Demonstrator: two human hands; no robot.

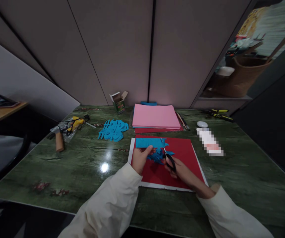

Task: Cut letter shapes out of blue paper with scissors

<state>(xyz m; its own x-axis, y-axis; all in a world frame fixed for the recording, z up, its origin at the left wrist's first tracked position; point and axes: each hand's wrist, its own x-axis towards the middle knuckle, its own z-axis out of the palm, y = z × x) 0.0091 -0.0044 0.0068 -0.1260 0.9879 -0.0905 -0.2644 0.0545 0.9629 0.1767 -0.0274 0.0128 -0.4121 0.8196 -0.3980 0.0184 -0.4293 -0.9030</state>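
Table (82,165): green, marble-patterned and glossy, with a lamp reflection left of centre. It carries everything noted below.

Red sheet (187,158): lies flat on a white-edged backing at the near middle of the table, directly under both hands. In my judgement it serves as the work surface there.

Pink paper stack (154,115): squared up behind the red sheet. It is well apart from the hands but looks within reach.

Left hand (139,158): raised over the red sheet's left edge. Thumb and fingers pinch the blue paper (149,142) at its lower left. The paper is held off the sheet with its cut side turned to the right, which keeps that edge free for the blades.

Right hand (182,170): closed on the scissors (168,158), fingers through the black loops. The blades point away from the person and into the blue paper's jagged right end. How far the blades are parted cannot be told.

Blue cut-outs (112,130): a loose heap left of the pink stack, kept apart from the red sheet.

Tool bundle (70,127): far left, partly in clear plastic, with a yellow part showing. A wooden handle (59,142) lies just beside it.

Small box (118,100): flaps open, at the back edge against the wall.

White round object (202,124): right of the pink stack. What it is cannot be told.
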